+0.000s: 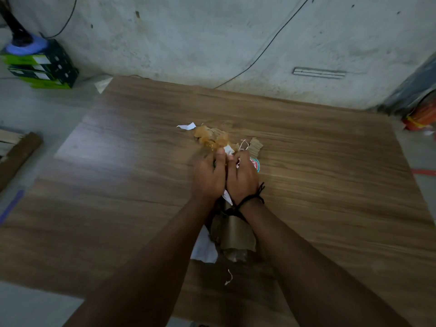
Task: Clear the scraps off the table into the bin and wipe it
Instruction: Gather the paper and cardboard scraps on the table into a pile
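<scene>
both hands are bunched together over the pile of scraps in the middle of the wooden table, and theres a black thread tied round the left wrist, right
Not quite. The head view shows the black thread tied round the right wrist, not the left. The rest holds: the left hand and right hand are bunched together over the pile of scraps in the middle of the wooden table.
</scene>
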